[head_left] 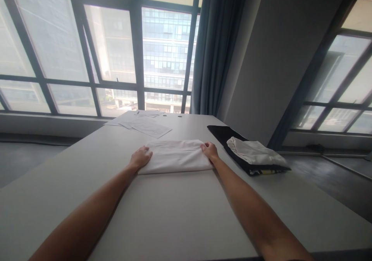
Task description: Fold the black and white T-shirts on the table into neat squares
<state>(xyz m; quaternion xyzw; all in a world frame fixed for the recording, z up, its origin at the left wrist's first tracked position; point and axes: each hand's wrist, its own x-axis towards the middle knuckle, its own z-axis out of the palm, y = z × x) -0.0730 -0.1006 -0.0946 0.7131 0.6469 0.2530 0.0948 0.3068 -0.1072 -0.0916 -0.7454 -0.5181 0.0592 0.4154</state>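
A white cloth garment (176,157), folded into a flat rectangle, lies on the white table (171,214) in front of me. My left hand (141,157) grips its left edge, with the fingers curled at the upper left corner. At the upper right corner my right hand (209,151) pinches the fabric between thumb and fingers. Both arms reach forward over the table. The exact kind of garment cannot be made out.
Right of the cloth, a folded black garment (229,137) lies close to the table's right edge, with a folded white garment (257,151) on top. Sheets of paper (148,123) are spread at the far left. Beyond the table are windows and a blue-grey curtain (210,52).
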